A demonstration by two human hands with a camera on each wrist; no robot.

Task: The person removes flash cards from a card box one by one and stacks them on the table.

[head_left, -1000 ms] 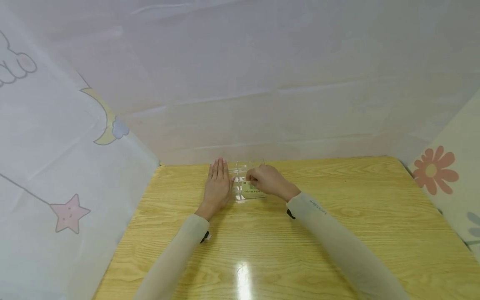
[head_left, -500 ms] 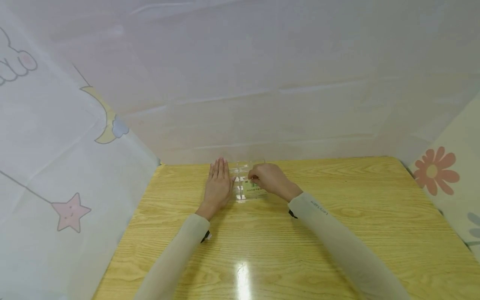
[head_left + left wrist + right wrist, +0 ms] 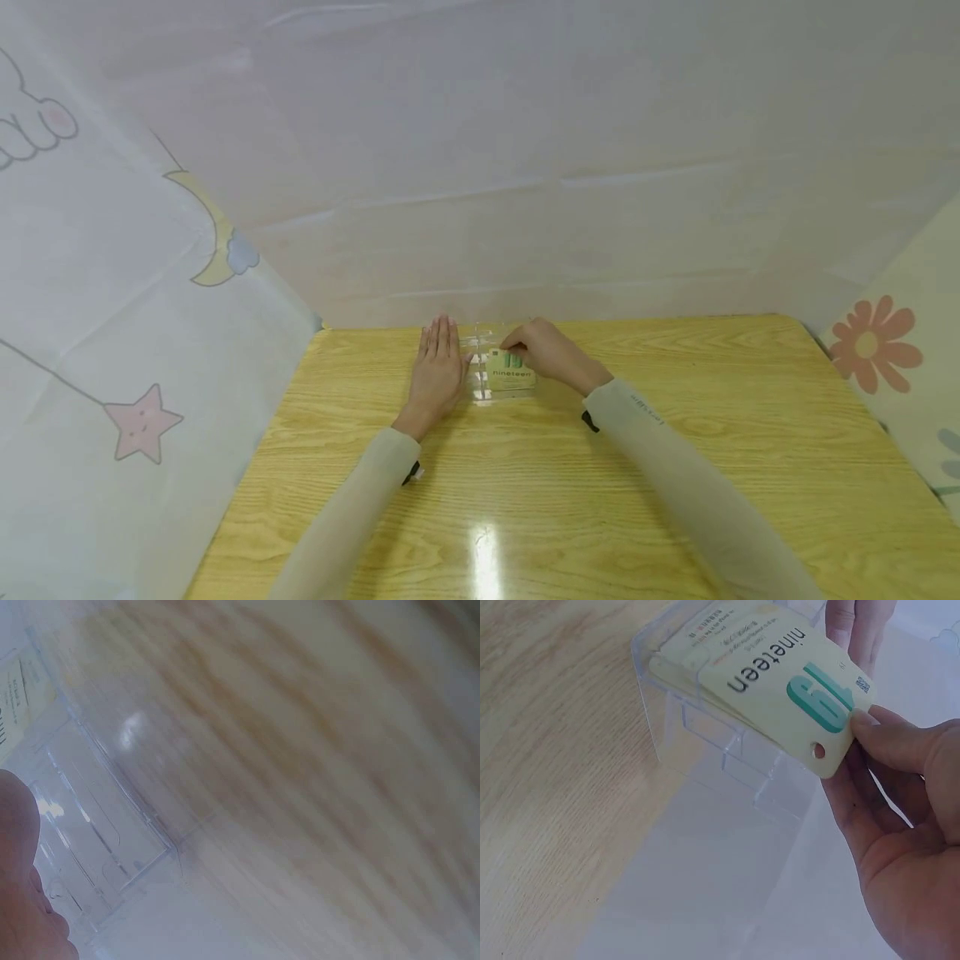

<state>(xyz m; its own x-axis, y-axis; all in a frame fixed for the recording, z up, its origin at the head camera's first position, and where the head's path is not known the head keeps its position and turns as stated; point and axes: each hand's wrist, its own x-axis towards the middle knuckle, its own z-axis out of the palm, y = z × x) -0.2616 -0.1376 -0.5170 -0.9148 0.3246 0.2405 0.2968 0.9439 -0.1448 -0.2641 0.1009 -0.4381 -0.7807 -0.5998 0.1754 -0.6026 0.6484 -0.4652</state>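
A clear plastic card holder [image 3: 482, 393] with stepped compartments stands near the table's far edge; its wall [image 3: 735, 742] shows in the right wrist view. My right hand [image 3: 555, 353] pinches a pale card [image 3: 795, 682] by its upper end, thumb on the face and fingers behind. The card reads "nineteen" with a green 19 and has a punched hole in one corner. Its lower end is inside the holder, with other cards right against it. My left hand [image 3: 438, 367] lies with straight fingers along the holder's left side. Part of it [image 3: 19, 892] shows in the left wrist view.
The wood-grain table [image 3: 480, 483] reaches back to a pale fabric wall [image 3: 525, 208]. Side hangings carry a pink star [image 3: 142, 423], a moon [image 3: 213, 233] and an orange flower [image 3: 873, 343].
My right hand has moved slightly right and away from me, its fingers lifting, so more of the card's face and its green number now show. My left hand stays in place.
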